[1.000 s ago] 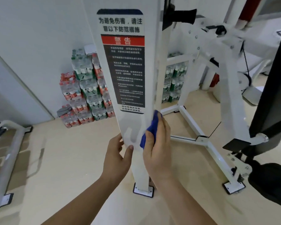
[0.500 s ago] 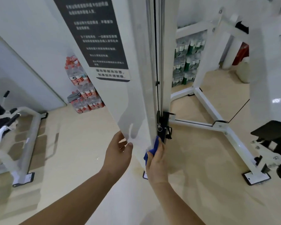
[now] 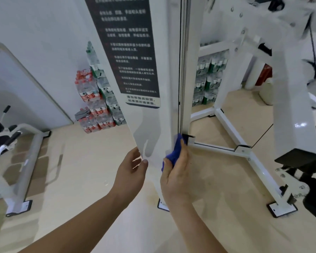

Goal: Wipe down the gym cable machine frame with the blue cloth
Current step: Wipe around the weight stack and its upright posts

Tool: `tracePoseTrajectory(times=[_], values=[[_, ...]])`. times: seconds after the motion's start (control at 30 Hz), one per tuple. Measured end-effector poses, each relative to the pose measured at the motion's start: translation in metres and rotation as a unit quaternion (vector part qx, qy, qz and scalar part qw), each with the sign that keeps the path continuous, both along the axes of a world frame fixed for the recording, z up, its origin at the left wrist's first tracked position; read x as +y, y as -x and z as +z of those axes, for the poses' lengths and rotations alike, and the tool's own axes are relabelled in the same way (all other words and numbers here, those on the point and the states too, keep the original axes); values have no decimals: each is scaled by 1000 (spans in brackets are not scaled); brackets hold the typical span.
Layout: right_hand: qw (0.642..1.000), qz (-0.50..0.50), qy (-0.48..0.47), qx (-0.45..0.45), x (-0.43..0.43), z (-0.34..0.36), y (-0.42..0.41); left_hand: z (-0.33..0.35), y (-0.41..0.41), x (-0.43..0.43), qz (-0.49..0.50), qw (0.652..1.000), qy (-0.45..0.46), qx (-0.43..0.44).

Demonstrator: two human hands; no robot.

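The white upright panel of the cable machine frame (image 3: pixel 164 114) stands in the middle, with a black warning label (image 3: pixel 130 52) on its face. My right hand (image 3: pixel 177 172) grips the blue cloth (image 3: pixel 173 154) and presses it against the panel's lower right edge, just below a black bracket (image 3: pixel 187 137). My left hand (image 3: pixel 130 168) holds the panel's left edge, thumb on the front face and fingers behind it. The cloth is partly hidden by my fingers.
White frame legs (image 3: pixel 244 152) run across the tan floor to black-footed plates (image 3: pixel 281 209) at the right. Stacked packs of water bottles (image 3: pixel 97 105) stand by the wall. Another machine (image 3: pixel 24 156) stands at the left. A black pad (image 3: pixel 297 157) juts in at the right.
The view has closed in on the panel. My right hand has slid the cloth down along the right edge, then slightly up beside the black bracket. My left hand has stayed on the left edge.
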State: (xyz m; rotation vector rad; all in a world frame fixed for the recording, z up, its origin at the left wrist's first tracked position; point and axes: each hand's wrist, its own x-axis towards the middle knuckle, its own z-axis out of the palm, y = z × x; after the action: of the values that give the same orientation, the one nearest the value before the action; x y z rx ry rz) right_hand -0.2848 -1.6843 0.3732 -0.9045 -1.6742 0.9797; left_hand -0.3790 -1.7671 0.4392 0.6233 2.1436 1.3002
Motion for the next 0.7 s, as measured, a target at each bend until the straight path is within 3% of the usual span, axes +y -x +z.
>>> tracePoseTrajectory(times=[0.1,0.23,0.33,0.57,0.7], values=[[988,36,141,-43,0,-49,-5,6,7,0,4,1000,-1,5],[974,88,180,-107,3,-77,-19,18,2,3,-5,1000,-18,-6],[985,69,134,-81,-6,-18,-17,36,-6,2,-16,999,-29,-4],[992,47,-106,53,9,166,-3,97,-6,0,-23,991,-116,70],[989,36,-133,60,7,213,1,157,-4,3,-35,969,-196,148]])
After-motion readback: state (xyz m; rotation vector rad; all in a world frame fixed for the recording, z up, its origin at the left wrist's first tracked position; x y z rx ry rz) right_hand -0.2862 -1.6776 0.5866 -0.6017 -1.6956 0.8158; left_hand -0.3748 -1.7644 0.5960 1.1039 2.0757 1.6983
